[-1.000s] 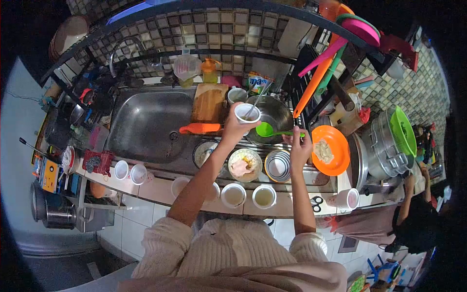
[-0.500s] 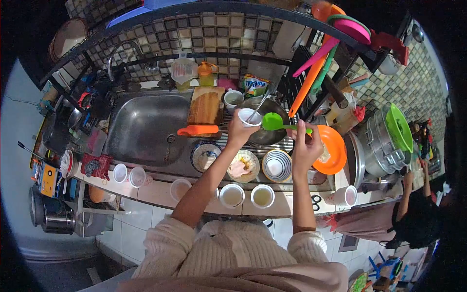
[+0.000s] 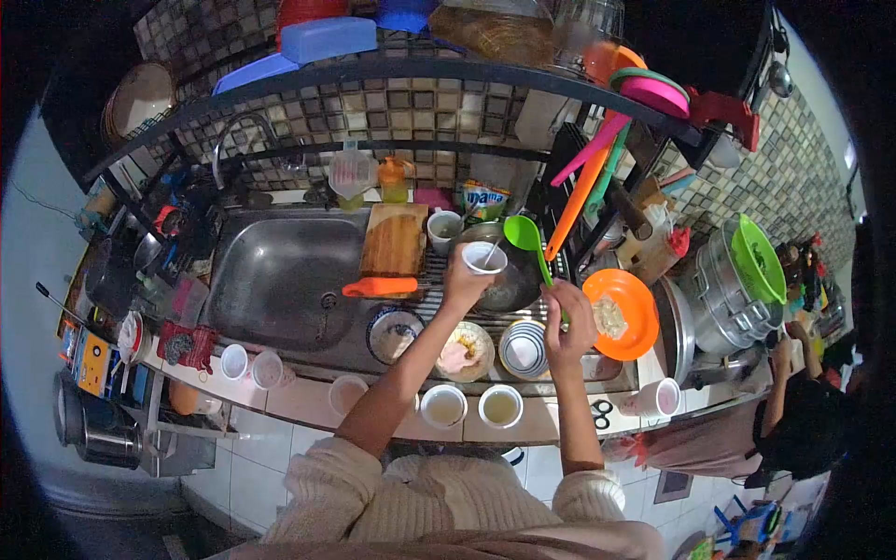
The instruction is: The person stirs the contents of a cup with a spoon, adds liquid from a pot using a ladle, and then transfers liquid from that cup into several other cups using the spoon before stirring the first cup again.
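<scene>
My left hand (image 3: 462, 287) is wrapped round a small white cup (image 3: 484, 269), held over the near-left side of a metal bowl (image 3: 513, 287). Greyish contents show inside the cup, and a thin metal spoon handle (image 3: 492, 250) overlaps its rim. In my right hand (image 3: 570, 325) is a green ladle (image 3: 523, 233), gripped by its handle with the scoop pointing away from me, just right of the cup. Below my hands sit a striped bowl (image 3: 510, 363) with something white in it, a bowl of pinkish food (image 3: 465, 352) and a blue-patterned bowl (image 3: 381, 317).
Filled cups (image 3: 501, 406) line the counter's front edge beside scissors (image 3: 602, 412). An orange plate (image 3: 637, 289) with pale food lies right, before a steamer pot (image 3: 723, 303). Left are a sink (image 3: 271, 280), cutting board (image 3: 394, 241) and orange-handled knife (image 3: 380, 287). Another person (image 3: 793, 401) works far right.
The green ladle has swung from lying sideways at the cup's rim to pointing away from me. My right hand has lowered, and the whole view has tilted up slightly.
</scene>
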The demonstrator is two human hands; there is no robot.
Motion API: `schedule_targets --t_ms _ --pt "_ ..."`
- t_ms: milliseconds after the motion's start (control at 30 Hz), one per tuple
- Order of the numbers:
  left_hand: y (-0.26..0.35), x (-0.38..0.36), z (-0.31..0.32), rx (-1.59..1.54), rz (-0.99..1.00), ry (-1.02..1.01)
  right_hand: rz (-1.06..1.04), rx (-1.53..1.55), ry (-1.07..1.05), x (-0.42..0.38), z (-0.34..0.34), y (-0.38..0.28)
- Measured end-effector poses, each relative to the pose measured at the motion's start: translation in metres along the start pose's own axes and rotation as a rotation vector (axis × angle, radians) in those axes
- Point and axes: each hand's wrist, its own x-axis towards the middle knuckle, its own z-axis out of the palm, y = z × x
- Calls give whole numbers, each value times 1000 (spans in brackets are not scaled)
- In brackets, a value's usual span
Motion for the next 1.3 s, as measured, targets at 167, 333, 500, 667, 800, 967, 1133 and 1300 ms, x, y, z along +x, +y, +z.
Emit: schedule_targets --t_ms 167,333,500,667,800,967,1133,1300 --pt "2 4 -8 -164 47 51 -3 -51 -73 -34 3 29" --pt "22 10 -16 -176 27 60 168 -56 -203 -59 33 53" --pt "14 10 -19 -37 105 104 654 107 -176 -64 39 53" --pt "5 10 -18 -130 1 47 877 456 78 -56 38 50" --pt "-5 12 -16 -89 19 47 838 440 129 -40 29 39" --pt "-14 15 -12 -119 45 50 712 325 155 -16 24 21" --pt "-7 12 -9 -67 22 51 566 242 74 -3 30 7" --pt "-2 8 -1 82 -52 13 296 111 19 7 42 2"
